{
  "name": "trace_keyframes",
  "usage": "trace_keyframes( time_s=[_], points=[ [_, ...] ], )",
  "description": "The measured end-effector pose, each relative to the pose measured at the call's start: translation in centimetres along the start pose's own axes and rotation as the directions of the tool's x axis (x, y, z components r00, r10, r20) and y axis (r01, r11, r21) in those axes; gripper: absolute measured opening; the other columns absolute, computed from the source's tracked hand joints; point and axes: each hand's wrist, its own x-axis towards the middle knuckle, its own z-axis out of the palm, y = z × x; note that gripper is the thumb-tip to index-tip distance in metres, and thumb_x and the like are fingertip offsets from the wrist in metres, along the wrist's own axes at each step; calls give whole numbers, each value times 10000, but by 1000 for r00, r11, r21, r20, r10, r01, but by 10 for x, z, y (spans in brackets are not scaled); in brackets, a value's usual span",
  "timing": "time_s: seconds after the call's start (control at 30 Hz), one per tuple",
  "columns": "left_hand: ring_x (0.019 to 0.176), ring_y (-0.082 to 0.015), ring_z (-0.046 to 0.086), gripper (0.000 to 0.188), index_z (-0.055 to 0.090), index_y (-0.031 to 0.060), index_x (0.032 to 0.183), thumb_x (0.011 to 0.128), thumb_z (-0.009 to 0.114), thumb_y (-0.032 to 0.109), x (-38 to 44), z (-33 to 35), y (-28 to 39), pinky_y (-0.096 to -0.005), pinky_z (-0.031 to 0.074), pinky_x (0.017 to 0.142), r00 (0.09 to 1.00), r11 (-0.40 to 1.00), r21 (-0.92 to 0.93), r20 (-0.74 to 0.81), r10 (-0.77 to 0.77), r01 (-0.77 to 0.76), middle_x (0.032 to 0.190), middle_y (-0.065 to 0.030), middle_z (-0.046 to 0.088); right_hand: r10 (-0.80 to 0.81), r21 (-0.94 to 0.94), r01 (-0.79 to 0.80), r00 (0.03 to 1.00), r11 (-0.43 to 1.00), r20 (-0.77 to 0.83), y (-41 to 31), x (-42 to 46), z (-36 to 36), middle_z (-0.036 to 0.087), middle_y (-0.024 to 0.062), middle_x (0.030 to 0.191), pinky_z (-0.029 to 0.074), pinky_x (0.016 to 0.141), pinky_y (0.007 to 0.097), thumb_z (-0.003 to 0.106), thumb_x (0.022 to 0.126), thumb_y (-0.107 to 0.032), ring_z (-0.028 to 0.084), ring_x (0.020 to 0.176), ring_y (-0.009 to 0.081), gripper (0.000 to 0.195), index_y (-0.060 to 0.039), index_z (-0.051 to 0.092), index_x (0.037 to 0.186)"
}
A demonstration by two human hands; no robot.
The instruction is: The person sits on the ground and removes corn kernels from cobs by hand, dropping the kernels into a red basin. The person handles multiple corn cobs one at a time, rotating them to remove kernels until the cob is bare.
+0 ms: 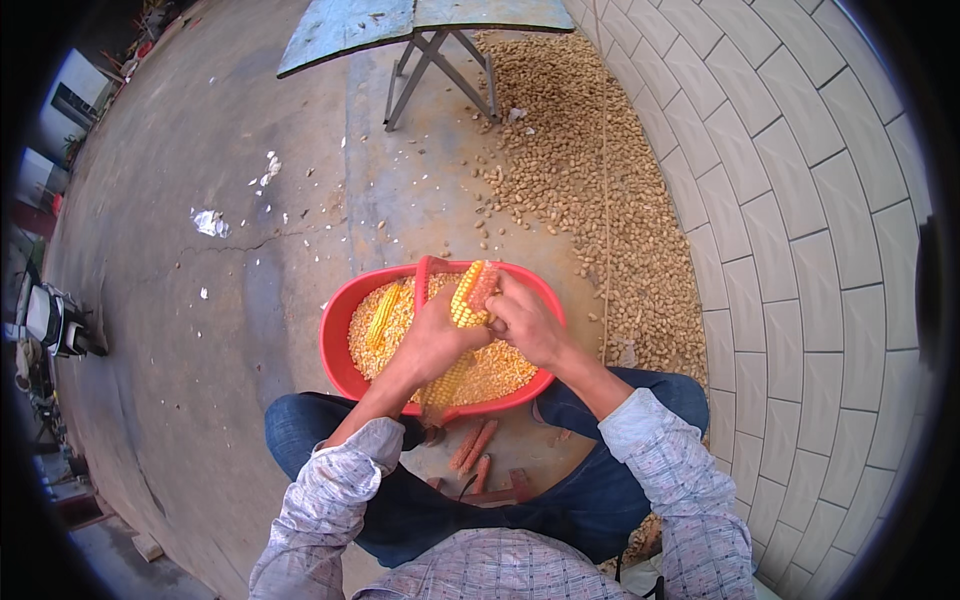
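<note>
A partly shelled ear of corn (466, 298) stands tilted between my hands, yellow kernels on one side and bare pinkish cob on the other. My left hand (442, 337) grips it from the left and below. From the right, my right hand (529, 319) closes its fingers and thumb against the same ear. Both hands are over a red plastic basket (335, 341) full of loose kernels (495, 373). A whole yellow ear (383, 315) lies on the kernels at left. Another ear (448, 382), blurred, slants near the close rim, partly behind my left hand.
Several bare cobs (474, 446) lie on the concrete between my legs, near a reddish-brown low frame (517, 486). Unshelled peanuts (577, 157) spread along the tiled wall (795, 225). A folding table (345, 34) stands ahead; a scooter (56, 319) is far left.
</note>
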Motion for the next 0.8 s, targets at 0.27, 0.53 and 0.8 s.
trace_keyframes(
  time_s=[0.27,0.53,0.8],
  points=[
    [1031,-342,692,710,503,-64,1354,746,753,206,-1,3,-5,-416,530,893,994,935,353,-110,0,39,1089,-254,689,-114,-182,113,993,977,6,2,3,6,655,112,1078,487,894,353,655,908,-390,618,998,174,493,6,589,1195],
    [1019,-395,693,754,485,-78,1368,739,763,230,-6,4,10,-437,529,889,995,916,393,-86,-57,86,1073,-305,683,-10,-233,6,1000,972,-18,1,3,2,641,139,976,491,821,390,618,894,-360,625,919,209,427,13,578,1098],
    [1044,-342,689,778,465,-91,1373,734,779,222,-3,5,2,-417,532,903,994,925,373,-110,-30,69,1119,-260,683,44,-52,-45,999,998,-23,3,0,0,646,76,988,489,752,337,523,961,-277,605,847,148,370,-14,591,1212]
  ],
)
